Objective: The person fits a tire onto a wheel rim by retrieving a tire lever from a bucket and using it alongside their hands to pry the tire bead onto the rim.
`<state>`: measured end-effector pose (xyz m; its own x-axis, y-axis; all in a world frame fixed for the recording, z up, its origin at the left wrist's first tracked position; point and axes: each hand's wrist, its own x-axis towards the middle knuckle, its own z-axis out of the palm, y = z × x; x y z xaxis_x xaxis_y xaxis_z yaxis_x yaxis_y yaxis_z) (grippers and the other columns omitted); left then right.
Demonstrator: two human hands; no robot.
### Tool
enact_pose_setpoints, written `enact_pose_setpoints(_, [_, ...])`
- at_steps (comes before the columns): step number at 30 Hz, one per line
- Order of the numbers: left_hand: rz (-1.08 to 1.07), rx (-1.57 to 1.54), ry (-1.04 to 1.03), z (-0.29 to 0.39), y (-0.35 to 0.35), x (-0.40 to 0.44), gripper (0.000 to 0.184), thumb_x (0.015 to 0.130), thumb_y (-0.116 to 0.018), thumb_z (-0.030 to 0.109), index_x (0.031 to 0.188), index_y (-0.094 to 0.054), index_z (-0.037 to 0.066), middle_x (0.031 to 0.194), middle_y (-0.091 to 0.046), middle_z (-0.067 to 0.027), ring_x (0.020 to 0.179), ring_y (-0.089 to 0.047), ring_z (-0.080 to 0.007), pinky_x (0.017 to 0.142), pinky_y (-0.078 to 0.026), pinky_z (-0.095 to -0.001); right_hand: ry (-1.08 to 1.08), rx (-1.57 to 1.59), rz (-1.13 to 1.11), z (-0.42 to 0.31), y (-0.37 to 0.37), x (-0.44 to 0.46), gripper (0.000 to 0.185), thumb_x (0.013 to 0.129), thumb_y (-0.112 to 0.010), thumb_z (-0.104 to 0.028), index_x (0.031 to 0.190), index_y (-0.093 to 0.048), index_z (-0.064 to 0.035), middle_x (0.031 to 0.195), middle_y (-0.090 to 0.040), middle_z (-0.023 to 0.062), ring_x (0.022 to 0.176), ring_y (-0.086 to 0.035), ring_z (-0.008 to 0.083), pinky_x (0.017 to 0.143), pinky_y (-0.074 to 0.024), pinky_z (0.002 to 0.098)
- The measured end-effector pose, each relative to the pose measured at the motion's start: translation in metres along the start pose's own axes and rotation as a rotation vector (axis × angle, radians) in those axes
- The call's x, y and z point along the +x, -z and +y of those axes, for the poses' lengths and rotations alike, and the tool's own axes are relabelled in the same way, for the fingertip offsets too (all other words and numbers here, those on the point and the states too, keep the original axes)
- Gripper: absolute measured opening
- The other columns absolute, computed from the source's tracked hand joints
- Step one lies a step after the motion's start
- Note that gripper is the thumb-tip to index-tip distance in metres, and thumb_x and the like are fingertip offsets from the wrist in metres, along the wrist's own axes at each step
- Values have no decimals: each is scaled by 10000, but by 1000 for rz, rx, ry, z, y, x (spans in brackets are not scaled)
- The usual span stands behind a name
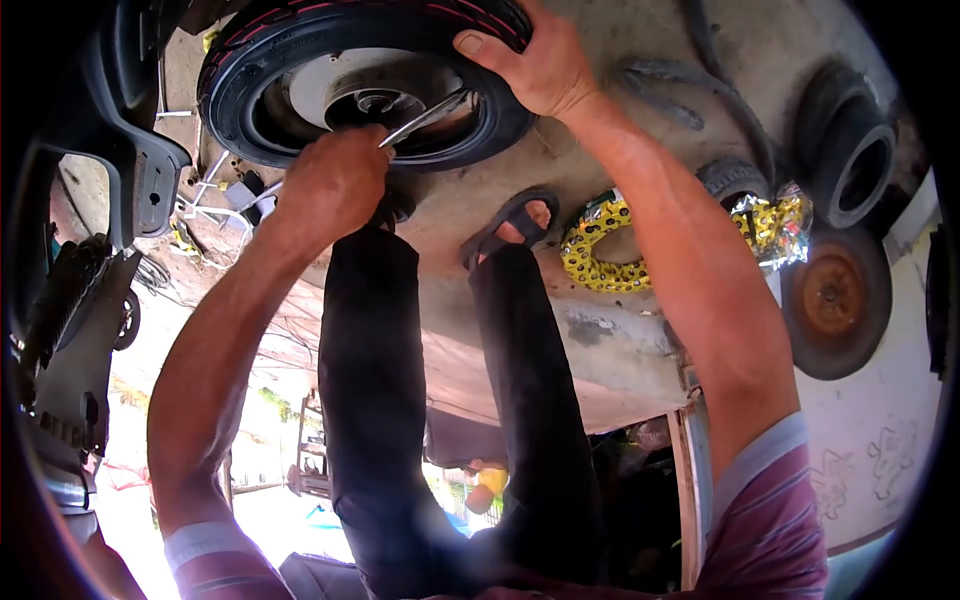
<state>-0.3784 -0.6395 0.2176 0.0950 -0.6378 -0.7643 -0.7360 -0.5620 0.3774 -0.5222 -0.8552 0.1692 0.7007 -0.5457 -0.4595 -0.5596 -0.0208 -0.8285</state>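
A black tyre with red lines on its tread sits on a grey metal wheel at the top of the head view. My left hand is closed in a fist round a shiny metal tyre lever. The lever's far end reaches the inner edge of the tyre at the rim. My right hand grips the tyre's right side, thumb over the sidewall; its other fingers are partly cut off by the frame edge.
A yellow-wrapped tyre lies on the floor by my sandalled foot. Old black tyres and a wheel with a rusty rim are at the right. Black vehicle parts stand at the left, near scattered cables.
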Motion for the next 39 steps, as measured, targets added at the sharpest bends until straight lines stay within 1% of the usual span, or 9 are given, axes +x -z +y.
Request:
enact_pose_setpoints(5, [87,118,-61,4,37,13,220,1003,-559,231,944,-653,41,892,-684,-215,880,-664,-433,786,-531,-523,-18,80,-31,3,-5,-2,604,825,-805,-478,1153,-668,11,1048,-731,234,1013,-715,339,887,-533,431])
enact_pose_setpoints(10, [154,239,-99,-17,30,27,316,1032,-565,351,1001,-723,79,852,-722,-180,805,-720,-369,738,-579,-477,-4,-30,8,-4,-12,-4,615,849,-784,-487,1194,-666,9,1046,-738,204,990,-709,299,887,-532,412])
enact_pose_setpoints(14, [144,305,-182,-30,28,35,255,1001,-576,317,1082,-778,184,920,-755,-108,841,-747,-314,746,-617,-453,-11,-131,6,-12,-11,-4,627,864,-764,-511,1201,-667,9,1032,-738,187,955,-696,256,878,-531,397])
enact_pose_setpoints(18, [197,331,-219,-34,23,36,294,1019,-569,363,1036,-762,141,866,-728,-86,832,-718,-299,726,-588,-430,61,48,-18,-15,-14,-6,596,885,-746,-499,1185,-674,11,1025,-741,175,943,-684,241,867,-527,397])
enact_pose_setpoints(24, [102,140,-1,-12,38,26,310,1015,-576,387,1050,-761,141,882,-745,-93,861,-730,-294,762,-588,-442,50,5,-20,-12,-15,-6,631,889,-733,-534,1196,-670,13,1055,-738,176,981,-681,254,878,-525,406])
enact_pose_setpoints(30, [159,163,-113,-26,31,31,338,1021,-582,410,1012,-753,118,878,-743,-131,820,-734,-322,747,-585,-448,12,-31,-63,-21,-13,-2,653,885,-733,-547,1208,-664,16,1080,-735,189,1015,-685,265,892,-523,410])
enact_pose_setpoints(33, [60,155,-41,-28,37,31,313,1034,-529,380,1088,-775,194,965,-759,-114,925,-738,-343,793,-603,-485,-29,-101,-81,-20,-10,1,646,893,-733,-535,1224,-661,15,1093,-737,171,1022,-680,254,903,-521,406])
enact_pose_setpoints(36, [116,177,-105,-33,36,26,307,1032,-537,376,1075,-776,189,956,-759,-112,917,-740,-335,798,-603,-479,62,96,-91,-10,-13,4,633,903,-735,-515,1236,-660,17,1113,-737,150,1031,-671,237,911,-519,404])
enact_pose_setpoints(39, [324,169,-192,-40,20,30,356,1025,-588,419,989,-754,106,836,-735,-142,764,-730,-327,723,-586,-428,56,94,-83,-8,-13,4,615,913,-736,-485,1249,-655,23,1139,-731,140,1043,-661,224,919,-517,402])
